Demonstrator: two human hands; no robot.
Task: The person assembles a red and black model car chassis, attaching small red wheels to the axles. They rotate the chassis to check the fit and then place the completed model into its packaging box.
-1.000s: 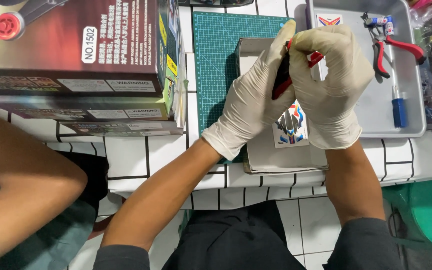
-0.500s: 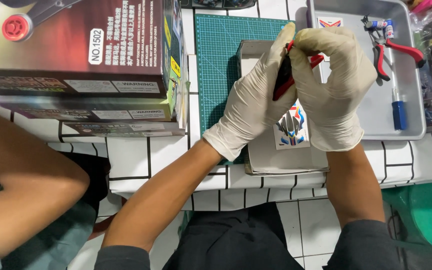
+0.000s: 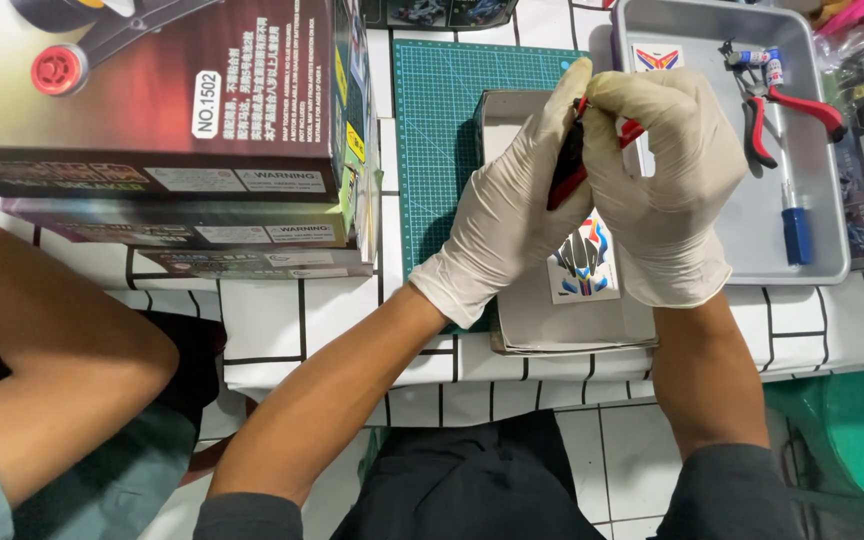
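While both gloved hands meet above the open cardboard box [image 3: 572, 310], the left hand [image 3: 507, 225] and right hand [image 3: 667, 185] pinch a red-and-black tool [image 3: 570, 170] between them. Inside the box lies a sticker sheet [image 3: 584, 262]. Red-handled pliers [image 3: 787, 98] and a blue-handled screwdriver [image 3: 795, 225] rest in the grey tray [image 3: 752, 262].

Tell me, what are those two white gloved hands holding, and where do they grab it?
Both the left hand and right hand grip a red-and-black handled tool around its handles; its working end is hidden, so its kind cannot be told.
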